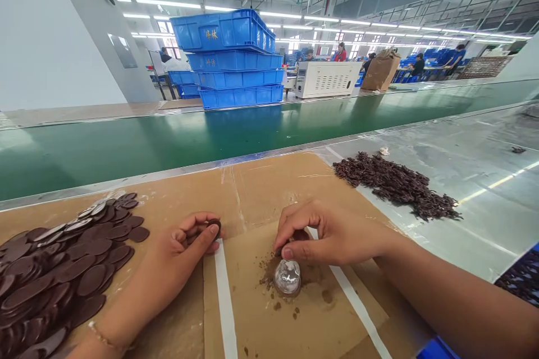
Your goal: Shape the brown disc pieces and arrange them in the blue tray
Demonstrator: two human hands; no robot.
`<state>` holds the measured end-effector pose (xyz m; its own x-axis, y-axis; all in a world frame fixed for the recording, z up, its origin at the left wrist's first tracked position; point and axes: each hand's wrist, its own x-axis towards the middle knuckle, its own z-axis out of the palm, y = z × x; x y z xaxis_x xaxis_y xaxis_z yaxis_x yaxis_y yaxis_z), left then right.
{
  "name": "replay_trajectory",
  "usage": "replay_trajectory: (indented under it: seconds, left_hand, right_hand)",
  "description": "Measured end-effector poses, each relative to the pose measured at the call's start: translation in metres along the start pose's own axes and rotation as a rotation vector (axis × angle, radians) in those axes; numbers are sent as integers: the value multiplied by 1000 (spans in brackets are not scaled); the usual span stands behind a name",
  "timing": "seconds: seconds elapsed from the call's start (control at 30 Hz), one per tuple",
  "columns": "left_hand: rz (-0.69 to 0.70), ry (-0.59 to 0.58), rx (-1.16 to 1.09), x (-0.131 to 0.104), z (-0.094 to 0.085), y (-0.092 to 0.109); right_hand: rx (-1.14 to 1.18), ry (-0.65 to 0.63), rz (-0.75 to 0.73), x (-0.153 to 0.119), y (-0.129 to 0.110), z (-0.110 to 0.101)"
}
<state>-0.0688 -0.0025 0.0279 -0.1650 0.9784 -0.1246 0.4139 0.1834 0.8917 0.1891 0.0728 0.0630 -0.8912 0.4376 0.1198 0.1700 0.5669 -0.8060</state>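
My left hand (pixel 185 247) rests on the cardboard sheet (pixel 252 190) and pinches a small brown oval disc (pixel 214 224) between thumb and forefinger. My right hand (pixel 332 235) is curled over a shiny clear rounded piece (pixel 287 277), its fingertips touching the top of it; whether it grips anything small is hidden. Brown crumbs lie around that piece. A large heap of brown oval discs (pixel 54 275) is spread just left of my left hand.
A pile of dark brown trimmings (pixel 396 184) lies on the plastic-covered bench at right. A green conveyor belt (pixel 168 140) runs across behind the bench. Stacked blue crates (pixel 236 59), a white machine (pixel 326 78) and people stand beyond.
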Motion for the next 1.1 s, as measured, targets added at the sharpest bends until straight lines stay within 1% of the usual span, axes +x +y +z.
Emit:
replay_trajectory:
  seconds: [0.27, 0.57, 0.73, 0.8, 0.9, 1.0, 1.1]
  left_hand:
    - [-6, 6, 9, -1, 0, 1]
    - [-2, 0, -14, -1, 0, 0]
    - [15, 6, 10, -1, 0, 0]
    - [15, 1, 7, -1, 1, 1]
    - [10, -5, 0, -1, 1, 2]
    - [-2, -2, -1, -1, 1, 2]
    - [-9, 3, -11, -1, 1, 3]
  right_hand:
    - [10, -6, 28, 0, 0, 0]
    - [-6, -20, -5, -1, 0, 1]
    - [0, -16, -10, 0, -2, 1]
    - [5, -8, -21, 0, -3, 1]
    - [9, 42, -31, 0, -4, 1]
    - [37, 88, -4, -2, -7, 2]
    - [72, 74, 66, -2, -11, 5]
